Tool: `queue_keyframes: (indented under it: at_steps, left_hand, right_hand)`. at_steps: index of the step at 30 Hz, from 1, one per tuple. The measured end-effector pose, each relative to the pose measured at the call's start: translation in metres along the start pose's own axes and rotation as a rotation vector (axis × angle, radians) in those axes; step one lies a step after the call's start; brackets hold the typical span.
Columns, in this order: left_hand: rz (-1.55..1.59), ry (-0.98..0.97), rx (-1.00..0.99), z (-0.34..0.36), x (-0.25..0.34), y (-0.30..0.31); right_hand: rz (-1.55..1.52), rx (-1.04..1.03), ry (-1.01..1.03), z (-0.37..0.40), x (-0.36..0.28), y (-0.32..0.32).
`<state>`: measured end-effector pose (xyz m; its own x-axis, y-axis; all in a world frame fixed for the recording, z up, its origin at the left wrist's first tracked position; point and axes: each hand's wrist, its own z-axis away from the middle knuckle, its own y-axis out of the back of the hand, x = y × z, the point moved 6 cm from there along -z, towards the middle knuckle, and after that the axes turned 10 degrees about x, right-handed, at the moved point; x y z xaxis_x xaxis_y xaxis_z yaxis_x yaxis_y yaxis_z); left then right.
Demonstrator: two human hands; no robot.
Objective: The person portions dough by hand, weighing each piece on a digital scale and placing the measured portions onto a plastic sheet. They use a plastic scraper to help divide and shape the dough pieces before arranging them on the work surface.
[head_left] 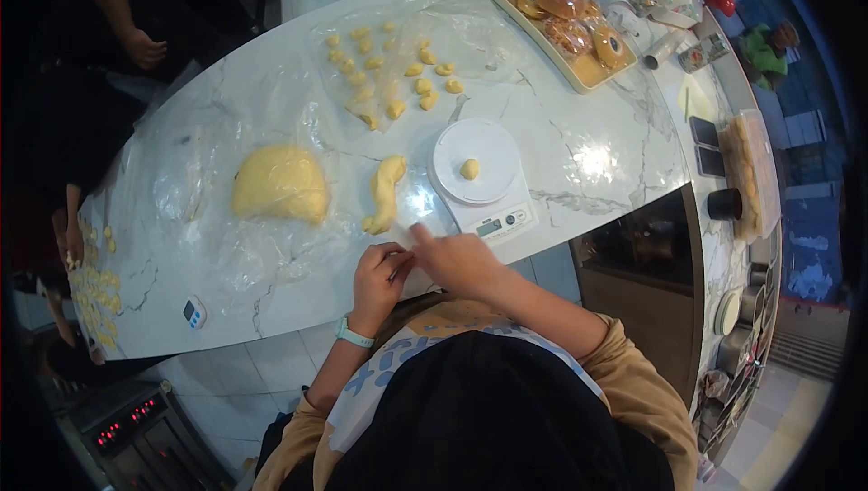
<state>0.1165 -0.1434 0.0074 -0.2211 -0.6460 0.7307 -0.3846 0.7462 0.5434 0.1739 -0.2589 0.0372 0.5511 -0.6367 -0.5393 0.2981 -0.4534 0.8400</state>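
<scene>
My left hand point(382, 281), with a pale green watch on its wrist, is at the near table edge, fingers curled in. My right hand point(457, 263) meets it from the right, its fingers partly smeared by motion. Anything between the hands is hidden. Just beyond them lies a twisted strip of yellow dough point(385, 193). To its right stands a white kitchen scale point(466, 205), with one small dough piece point(470, 169) on its round plate. A big mound of dough point(280, 185) rests to the left, partly under plastic film point(298, 260).
Several small dough pieces point(395, 109) lie on plastic at the back. A tray point(585, 82) of wrapped buns stands back right. Front left is a small timer point(194, 312). Co-workers' hands point(145, 48) show at the left. Phones point(710, 162) lie on the right counter.
</scene>
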Motion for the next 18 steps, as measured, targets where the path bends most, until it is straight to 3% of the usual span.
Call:
queue_keyframes:
  at_steps: [3,6,8,9,11,13,15,18]
  left_hand:
    - [0.025,0.040,-0.002,-0.001,0.001,0.003]
    - [0.029,0.037,0.016,-0.004,0.008,0.007]
    - [0.236,0.383,0.063,0.001,-0.006,0.010]
    - [0.234,0.386,0.063,-0.001,-0.005,0.013]
    - [0.142,0.231,0.091,-0.016,0.006,0.019]
    - [0.162,0.196,0.103,-0.028,0.009,0.016]
    - [0.183,0.161,0.112,-0.042,0.012,0.010]
    - [0.337,0.197,0.140,-0.056,0.020,-0.003]
  right_hand:
    - [0.103,-0.006,0.056,0.022,0.006,-0.029]
    - [-0.016,0.161,0.098,0.034,0.007,-0.014]
    - [-0.133,0.231,0.016,0.040,0.011,0.013]
    - [-0.137,0.229,0.016,0.045,0.016,0.020]
    - [-0.337,0.493,-0.220,0.055,0.044,0.050]
    - [-0.356,0.718,-0.342,0.061,0.064,0.085]
    - [-0.419,0.921,-0.344,0.068,0.084,0.110]
    - [-0.477,0.989,-0.435,0.078,0.095,0.141]
